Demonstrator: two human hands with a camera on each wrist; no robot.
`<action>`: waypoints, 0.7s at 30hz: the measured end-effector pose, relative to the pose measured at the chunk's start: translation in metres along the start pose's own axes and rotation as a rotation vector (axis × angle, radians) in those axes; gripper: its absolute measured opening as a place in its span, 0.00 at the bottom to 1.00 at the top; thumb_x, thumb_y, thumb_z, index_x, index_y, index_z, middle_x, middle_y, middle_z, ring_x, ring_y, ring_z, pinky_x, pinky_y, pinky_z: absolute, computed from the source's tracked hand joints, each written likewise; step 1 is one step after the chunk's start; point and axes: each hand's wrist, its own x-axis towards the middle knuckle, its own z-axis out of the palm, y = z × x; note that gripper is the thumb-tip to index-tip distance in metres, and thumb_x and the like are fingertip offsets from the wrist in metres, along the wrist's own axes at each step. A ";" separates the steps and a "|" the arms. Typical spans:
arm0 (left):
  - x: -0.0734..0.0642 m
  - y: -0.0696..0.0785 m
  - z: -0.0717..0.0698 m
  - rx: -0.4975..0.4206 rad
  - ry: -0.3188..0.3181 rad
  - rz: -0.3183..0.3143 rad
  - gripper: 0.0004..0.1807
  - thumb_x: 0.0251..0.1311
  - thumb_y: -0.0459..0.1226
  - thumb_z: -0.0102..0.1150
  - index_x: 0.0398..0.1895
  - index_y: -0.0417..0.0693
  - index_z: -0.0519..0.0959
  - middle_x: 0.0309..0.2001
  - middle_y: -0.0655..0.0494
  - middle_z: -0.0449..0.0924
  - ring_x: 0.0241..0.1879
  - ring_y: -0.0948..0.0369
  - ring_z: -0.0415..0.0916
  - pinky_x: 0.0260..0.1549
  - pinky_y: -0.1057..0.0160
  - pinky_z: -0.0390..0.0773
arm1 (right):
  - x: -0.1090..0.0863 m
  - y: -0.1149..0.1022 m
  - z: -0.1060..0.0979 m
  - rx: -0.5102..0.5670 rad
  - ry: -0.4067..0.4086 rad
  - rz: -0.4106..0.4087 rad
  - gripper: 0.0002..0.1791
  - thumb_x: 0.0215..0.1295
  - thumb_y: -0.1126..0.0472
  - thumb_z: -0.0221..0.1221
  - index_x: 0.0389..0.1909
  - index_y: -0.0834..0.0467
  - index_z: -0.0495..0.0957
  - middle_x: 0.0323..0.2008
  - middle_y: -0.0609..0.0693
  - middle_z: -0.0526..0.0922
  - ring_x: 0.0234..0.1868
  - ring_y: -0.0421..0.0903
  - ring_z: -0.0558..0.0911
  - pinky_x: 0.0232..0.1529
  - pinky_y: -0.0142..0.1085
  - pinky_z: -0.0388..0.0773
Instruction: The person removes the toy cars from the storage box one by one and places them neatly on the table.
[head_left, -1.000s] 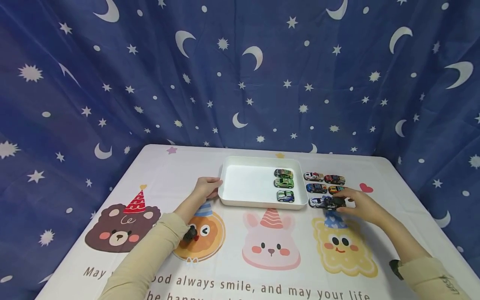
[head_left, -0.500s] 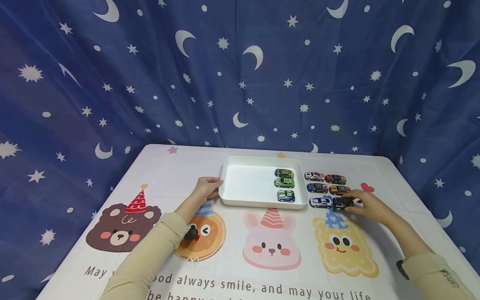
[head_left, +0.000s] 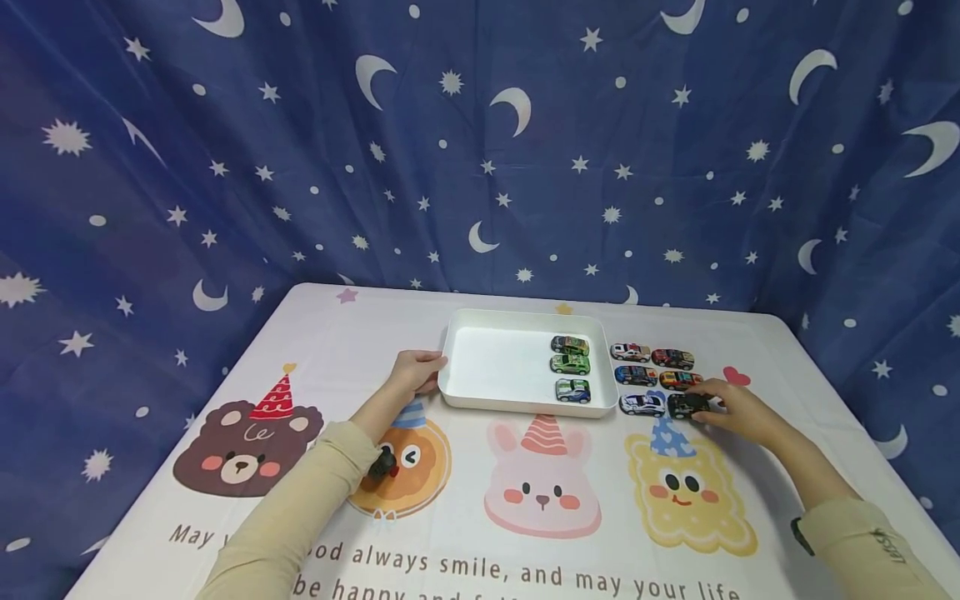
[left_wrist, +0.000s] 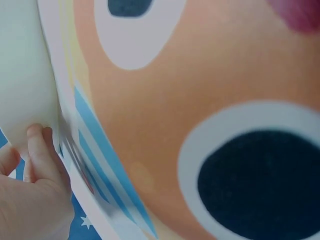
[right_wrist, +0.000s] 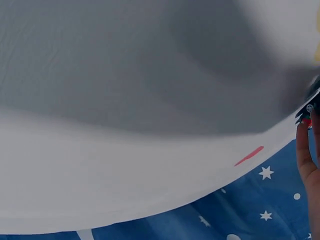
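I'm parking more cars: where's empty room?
The white tray is bare between its three cars and the left hand; so is the printed tablecloth between tray and lettering. Crowded: right of the tray, six cars and the right hand.

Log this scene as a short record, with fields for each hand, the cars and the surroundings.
Left hand: grips the left end of the white tray
Right hand: holds the black car
In tray: three toy cars, at its right end
Right of tray: five other cars, plus the black one
Surface: table with printed cover
Backdrop: blue curtain, moons and stars
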 end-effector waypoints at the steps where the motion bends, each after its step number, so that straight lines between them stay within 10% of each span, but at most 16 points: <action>1: 0.000 0.000 0.000 0.003 0.001 0.002 0.20 0.63 0.39 0.57 0.57 0.41 0.75 0.52 0.42 0.78 0.24 0.70 0.75 0.21 0.78 0.77 | 0.000 0.001 0.000 0.002 -0.001 0.008 0.23 0.53 0.65 0.66 0.47 0.73 0.75 0.44 0.70 0.79 0.46 0.66 0.78 0.46 0.60 0.78; 21: 0.000 0.000 0.000 -0.022 0.004 0.005 0.19 0.63 0.37 0.57 0.56 0.41 0.76 0.54 0.40 0.77 0.22 0.70 0.75 0.22 0.78 0.78 | 0.001 -0.002 -0.004 0.010 0.008 0.020 0.21 0.54 0.65 0.65 0.48 0.72 0.76 0.48 0.71 0.78 0.48 0.68 0.76 0.47 0.63 0.75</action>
